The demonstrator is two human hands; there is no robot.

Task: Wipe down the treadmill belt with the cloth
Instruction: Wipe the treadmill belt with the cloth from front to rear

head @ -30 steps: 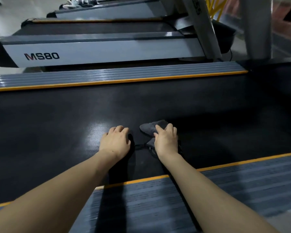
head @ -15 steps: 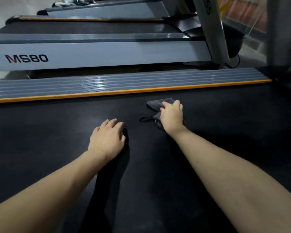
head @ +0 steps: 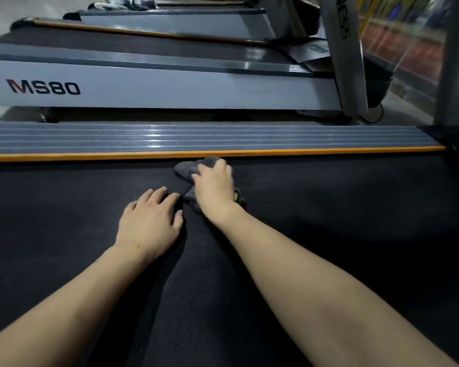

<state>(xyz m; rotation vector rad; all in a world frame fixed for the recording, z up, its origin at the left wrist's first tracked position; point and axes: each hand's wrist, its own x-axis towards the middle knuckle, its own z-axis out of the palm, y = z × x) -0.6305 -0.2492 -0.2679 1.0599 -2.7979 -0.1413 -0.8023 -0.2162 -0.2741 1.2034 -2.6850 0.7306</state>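
The black treadmill belt (head: 64, 221) fills the lower part of the view. A dark grey cloth (head: 187, 168) lies on it close to the far orange edge strip (head: 90, 156). My right hand (head: 214, 185) presses flat on the cloth, fingers spread over it, with part of the cloth showing past the fingertips and under the wrist. My left hand (head: 150, 221) rests palm down on the bare belt just left of the right hand, fingers apart, holding nothing.
Beyond the orange strip runs the ribbed grey side rail (head: 196, 136). A second treadmill marked MS80 (head: 143, 88) stands parallel behind it, with more machines farther back. A grey upright post (head: 342, 54) rises at the right; another post (head: 453, 62) is at the far right.
My right hand has pushed the cloth across the belt from the near side to the far orange strip. My left hand has followed forward on the belt.
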